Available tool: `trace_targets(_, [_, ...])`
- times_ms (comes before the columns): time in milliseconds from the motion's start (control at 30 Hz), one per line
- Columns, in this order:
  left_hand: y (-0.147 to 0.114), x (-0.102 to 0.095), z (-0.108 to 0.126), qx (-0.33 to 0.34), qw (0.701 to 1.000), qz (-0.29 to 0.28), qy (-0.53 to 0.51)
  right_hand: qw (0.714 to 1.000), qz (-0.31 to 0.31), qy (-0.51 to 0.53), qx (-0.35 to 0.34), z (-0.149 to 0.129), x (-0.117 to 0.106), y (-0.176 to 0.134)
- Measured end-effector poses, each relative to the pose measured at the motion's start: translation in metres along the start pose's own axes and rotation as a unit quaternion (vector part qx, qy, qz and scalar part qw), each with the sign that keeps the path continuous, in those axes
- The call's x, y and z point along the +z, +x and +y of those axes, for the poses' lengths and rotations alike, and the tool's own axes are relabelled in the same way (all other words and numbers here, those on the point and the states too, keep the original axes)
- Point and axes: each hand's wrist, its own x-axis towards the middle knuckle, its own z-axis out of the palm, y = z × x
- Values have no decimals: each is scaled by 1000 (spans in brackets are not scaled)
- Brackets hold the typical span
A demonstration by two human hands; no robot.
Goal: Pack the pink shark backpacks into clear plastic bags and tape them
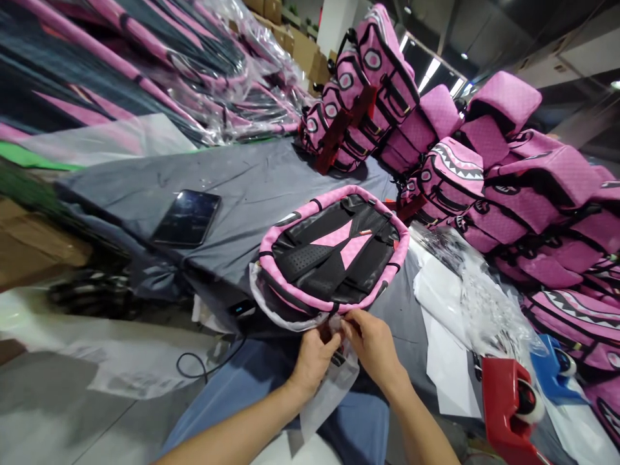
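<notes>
A pink and black backpack point(334, 248) lies on the grey cloth-covered table with its strap side up. Both hands are at its near end, close together. My left hand point(314, 361) has its fingers closed at the near edge, thumb against a small dark part whose kind I cannot make out. In a pinch, my right hand point(372, 342) grips a translucent white sheet point(329, 394) that hangs down below the bag. A strip of whitish wrapping point(261, 300) curves round the bag's left and near side. The fingertips partly hide what is between them.
Stacked pink backpacks point(508, 194) fill the right and back. Plastic-wrapped bags point(145, 71) lie at the upper left. A dark tablet point(188, 218) rests on the table point(242, 174). Red point(504, 400) and blue point(552, 368) tape dispensers stand at right, near clear plastic bags point(489, 297) and white sheets point(450, 361).
</notes>
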Motion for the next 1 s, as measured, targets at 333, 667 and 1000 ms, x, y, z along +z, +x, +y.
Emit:
trace_targets(333, [-7, 0, 17, -10, 997, -6, -74, 991, 6, 130, 14, 7, 3, -2])
trace_targets(667, [-3, -3, 7, -53, 996, 49, -54, 946, -62, 310, 71, 22, 18, 7])
trace_targets(1000, [1, -6, -1, -58, 995, 55, -53, 937, -93, 322, 95, 18, 27, 21])
